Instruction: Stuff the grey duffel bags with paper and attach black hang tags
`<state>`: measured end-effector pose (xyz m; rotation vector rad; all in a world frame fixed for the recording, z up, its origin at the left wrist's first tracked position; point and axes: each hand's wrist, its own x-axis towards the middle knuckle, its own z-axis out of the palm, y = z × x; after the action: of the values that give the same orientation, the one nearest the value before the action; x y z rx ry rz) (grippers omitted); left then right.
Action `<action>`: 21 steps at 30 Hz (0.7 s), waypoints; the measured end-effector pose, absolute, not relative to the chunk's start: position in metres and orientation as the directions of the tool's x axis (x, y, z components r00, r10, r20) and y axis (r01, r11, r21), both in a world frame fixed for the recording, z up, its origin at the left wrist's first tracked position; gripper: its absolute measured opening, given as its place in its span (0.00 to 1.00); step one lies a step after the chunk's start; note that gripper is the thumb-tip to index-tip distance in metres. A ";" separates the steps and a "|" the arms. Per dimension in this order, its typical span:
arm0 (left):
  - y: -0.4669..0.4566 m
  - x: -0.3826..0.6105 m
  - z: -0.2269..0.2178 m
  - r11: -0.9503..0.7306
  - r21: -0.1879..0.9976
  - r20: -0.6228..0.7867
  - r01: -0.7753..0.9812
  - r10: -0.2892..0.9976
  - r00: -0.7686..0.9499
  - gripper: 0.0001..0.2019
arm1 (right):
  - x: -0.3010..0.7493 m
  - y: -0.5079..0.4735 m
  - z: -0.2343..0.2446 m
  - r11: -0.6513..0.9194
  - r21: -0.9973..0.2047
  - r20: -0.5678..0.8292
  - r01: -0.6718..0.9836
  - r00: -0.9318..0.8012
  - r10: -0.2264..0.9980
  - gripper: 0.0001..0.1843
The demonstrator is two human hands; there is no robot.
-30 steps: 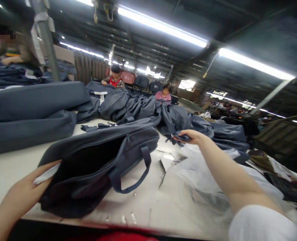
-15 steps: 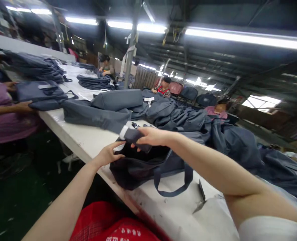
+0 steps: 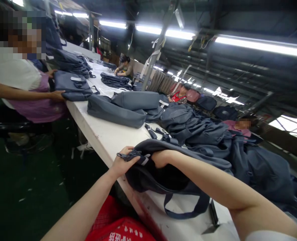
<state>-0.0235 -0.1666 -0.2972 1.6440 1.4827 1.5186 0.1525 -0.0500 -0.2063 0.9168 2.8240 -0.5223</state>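
Note:
A dark navy bag (image 3: 160, 197) lies on the white table before me, its mouth gaping and one handle loop (image 3: 183, 214) hanging toward my side. My left hand (image 3: 122, 164) is closed on the bag's left edge, thumb on top, where bunched dark fabric with a pale strip shows. Inside the mouth, just right of that edge, is my right hand (image 3: 162, 158). Its fingers are hidden by the fabric, so what they hold cannot be seen. Small dark straps (image 3: 152, 131) lie on the table behind the bag.
Finished-looking navy bags (image 3: 118, 110) lie beyond, and a large heap of them (image 3: 213, 130) covers the right side. A black flat object (image 3: 213, 212) is near the front. A co-worker (image 3: 25, 83) at left handles another bag; other people sit farther back.
My right hand, which held a dark folded piece with a white end over the bag, has moved into the bag's mouth. The view has swung left, showing more of the co-worker.

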 end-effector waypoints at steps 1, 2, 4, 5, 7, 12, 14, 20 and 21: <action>-0.165 -0.022 -0.298 -0.301 0.863 0.405 0.406 0.893 -0.198 0.10 | 0.152 -0.052 -0.200 0.768 -0.295 -0.245 0.568 -0.822 0.514 0.08; -0.163 -0.021 -0.297 -0.278 0.857 0.390 0.434 0.901 -0.193 0.10 | 0.150 -0.056 -0.193 0.784 -0.313 -0.260 0.537 -0.842 0.473 0.09; -0.161 -0.020 -0.293 -0.219 0.826 0.345 0.519 0.925 -0.158 0.10 | 0.146 -0.065 -0.181 0.811 -0.358 -0.237 0.462 -0.886 0.399 0.09; -0.160 -0.019 -0.290 -0.182 0.810 0.316 0.558 0.936 -0.154 0.11 | 0.143 -0.070 -0.177 0.820 -0.375 -0.201 0.433 -0.901 0.385 0.09; -0.158 -0.018 -0.284 -0.096 0.765 0.256 0.637 0.953 -0.163 0.11 | 0.139 -0.080 -0.176 0.826 -0.374 -0.105 0.422 -0.904 0.415 0.13; -0.153 -0.010 -0.276 0.056 0.679 0.179 0.732 0.954 -0.240 0.11 | 0.135 -0.088 -0.196 0.818 -0.325 0.061 0.474 -0.853 0.518 0.15; -0.150 -0.009 -0.275 0.061 0.676 0.175 0.735 0.955 -0.241 0.11 | 0.134 -0.088 -0.202 0.822 -0.318 0.092 0.473 -0.847 0.524 0.15; -0.143 0.001 -0.270 0.148 0.620 0.142 0.771 0.944 -0.296 0.14 | 0.132 -0.086 -0.209 0.781 -0.374 0.144 0.501 -0.800 0.582 0.14; -0.143 0.004 -0.268 0.163 0.609 0.142 0.777 0.941 -0.308 0.16 | 0.132 -0.084 -0.211 0.767 -0.417 0.158 0.488 -0.792 0.590 0.13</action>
<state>0.0041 -0.1426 -0.2683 1.6569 2.1730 0.8743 0.1320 -0.0839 -0.2107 1.0035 3.2145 -0.6247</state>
